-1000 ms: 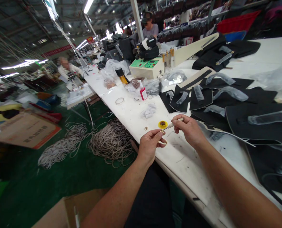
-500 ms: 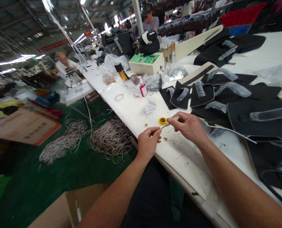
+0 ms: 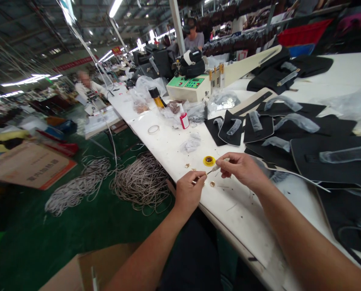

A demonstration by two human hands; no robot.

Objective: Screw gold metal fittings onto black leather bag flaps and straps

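Note:
My left hand [image 3: 188,192] is pinched over the table's front edge, its fingertips closed on a small gold-coloured metal piece [image 3: 206,174] that they mostly cover. In my right hand [image 3: 243,169] is a thin tool with a pale handle [image 3: 217,167]; its narrow dark shaft points left and meets the piece at my left fingertips. Just beyond them lies a small round yellow container [image 3: 209,161] with dark contents. A loose gold fitting [image 3: 212,184] rests below the tool, and another gold fitting [image 3: 187,165] sits beyond my left hand.
Black panels with plastic-wrapped handles [image 3: 256,121] cover the table's right. Farther back stand a red bottle [image 3: 184,119], a black-and-yellow can [image 3: 156,98] and a machine with green panels [image 3: 189,87]. Piled cord [image 3: 141,182] and a cardboard box [image 3: 28,165] are at the left. Co-workers sit beyond.
The view has tilted up slightly, so the table appears lower. Both hands keep their grips, with the tool still against the piece; more of its pale handle shows.

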